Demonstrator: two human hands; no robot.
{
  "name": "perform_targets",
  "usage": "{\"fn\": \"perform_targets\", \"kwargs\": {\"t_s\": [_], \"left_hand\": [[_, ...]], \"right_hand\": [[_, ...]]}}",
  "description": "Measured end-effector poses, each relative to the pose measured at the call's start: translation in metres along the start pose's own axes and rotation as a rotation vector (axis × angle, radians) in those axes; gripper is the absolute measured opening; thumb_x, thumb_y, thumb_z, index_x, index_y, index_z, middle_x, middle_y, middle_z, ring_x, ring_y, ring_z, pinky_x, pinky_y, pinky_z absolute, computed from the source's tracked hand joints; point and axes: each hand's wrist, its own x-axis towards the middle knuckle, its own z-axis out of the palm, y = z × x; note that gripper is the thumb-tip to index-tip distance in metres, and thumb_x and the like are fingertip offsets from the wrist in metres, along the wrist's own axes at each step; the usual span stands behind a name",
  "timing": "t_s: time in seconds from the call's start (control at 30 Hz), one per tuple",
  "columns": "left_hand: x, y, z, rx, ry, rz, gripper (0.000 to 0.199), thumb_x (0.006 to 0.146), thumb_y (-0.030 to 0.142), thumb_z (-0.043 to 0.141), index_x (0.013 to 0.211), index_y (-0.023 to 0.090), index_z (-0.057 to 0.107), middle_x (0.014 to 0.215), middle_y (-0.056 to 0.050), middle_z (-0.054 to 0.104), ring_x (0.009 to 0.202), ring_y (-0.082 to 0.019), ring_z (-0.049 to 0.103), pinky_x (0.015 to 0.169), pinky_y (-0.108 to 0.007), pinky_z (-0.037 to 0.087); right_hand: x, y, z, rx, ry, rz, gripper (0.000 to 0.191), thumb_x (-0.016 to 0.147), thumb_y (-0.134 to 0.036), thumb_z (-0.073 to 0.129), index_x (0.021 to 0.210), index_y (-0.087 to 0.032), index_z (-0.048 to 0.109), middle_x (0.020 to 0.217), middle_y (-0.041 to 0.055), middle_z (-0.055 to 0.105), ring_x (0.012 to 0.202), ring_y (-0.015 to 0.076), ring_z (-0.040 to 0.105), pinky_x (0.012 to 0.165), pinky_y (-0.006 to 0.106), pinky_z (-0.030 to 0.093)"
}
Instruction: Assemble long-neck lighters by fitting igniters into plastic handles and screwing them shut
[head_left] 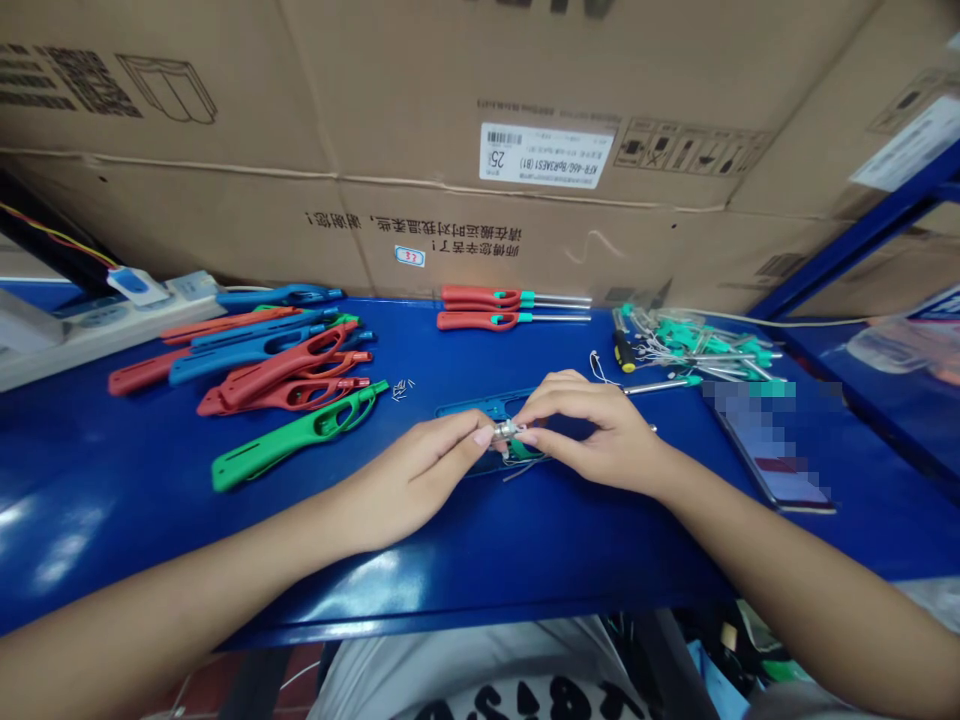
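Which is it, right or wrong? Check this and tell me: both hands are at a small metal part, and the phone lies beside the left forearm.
Wrong on one point: the phone lies beside the right forearm, as the head view shows. Both hands, left and right, are at a small metal part.

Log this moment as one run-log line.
left hand: holding small metallic part | right hand: fingers at same part | beneath: blue casing | off to right: screwdriver, phone

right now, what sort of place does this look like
Probably an assembly or repair workbench: piled coloured plastic casings, a screwdriver and heaped green-and-metal parts lie on it.
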Motion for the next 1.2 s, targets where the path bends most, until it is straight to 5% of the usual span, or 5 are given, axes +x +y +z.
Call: {"fn": "perform_targets", "kwargs": {"t_s": [0.1, 0.2, 0.4, 0.77, 1.2], "left_hand": [[0.001, -0.004, -0.001, -0.046, 0.073, -0.028, 0.03, 0.104, 0.039, 0.041, 0.093, 0.019, 0.06, 0.077, 0.003, 0.052, 0.071, -0.013, 0.047, 0.067, -0.026, 0.038], [0.003, -0.007, -0.002, -0.128, 0.133, -0.049, 0.029, 0.103, 0.041, 0.044, 0.09, 0.019, 0.058, 0.075, 0.004, 0.049, 0.067, -0.012, 0.044, 0.063, -0.025, 0.037], [0.008, -0.009, -0.001, -0.284, 0.12, -0.078, 0.023, 0.098, 0.039, 0.052, 0.097, 0.019, 0.061, 0.087, -0.001, 0.066, 0.07, -0.013, 0.056, 0.069, -0.027, 0.047], [0.009, -0.023, 0.01, -0.285, 0.12, -0.123, 0.018, 0.088, 0.031, 0.066, 0.096, 0.016, 0.061, 0.09, -0.001, 0.066, 0.079, -0.013, 0.061, 0.075, -0.029, 0.051], [0.01, -0.029, 0.013, -0.248, 0.175, -0.101, 0.016, 0.086, 0.029, 0.068, 0.093, 0.017, 0.062, 0.088, -0.002, 0.068, 0.079, -0.014, 0.063, 0.075, -0.029, 0.051]], "right_hand": [[-0.001, -0.002, -0.003, -0.082, -0.026, 0.05, 0.01, 0.089, -0.022, 0.071, 0.099, -0.019, 0.069, 0.088, 0.0022, 0.074, 0.078, 0.0142, 0.065, 0.079, 0.033, 0.046], [-0.004, -0.003, -0.007, -0.084, -0.25, 0.123, 0.014, 0.089, -0.022, 0.07, 0.103, -0.02, 0.069, 0.098, 0.0032, 0.07, 0.085, 0.0144, 0.065, 0.079, 0.03, 0.048], [-0.008, -0.005, -0.002, -0.173, -0.547, 0.189, 0.008, 0.093, -0.019, 0.062, 0.097, -0.022, 0.069, 0.109, 0.0038, 0.062, 0.088, 0.015, 0.063, 0.075, 0.029, 0.049], [-0.008, 0.005, 0.009, 0.33, -0.306, 0.663, 0.013, 0.095, -0.032, 0.06, 0.094, -0.019, 0.058, 0.062, -0.0053, 0.059, 0.048, 0.0096, 0.057, 0.044, 0.02, 0.048], [-0.009, 0.019, 0.014, 0.295, -0.127, 0.437, 0.02, 0.088, -0.036, 0.069, 0.086, -0.016, 0.071, 0.076, 0.0007, 0.063, 0.054, 0.006, 0.05, 0.045, 0.018, 0.039]]}}
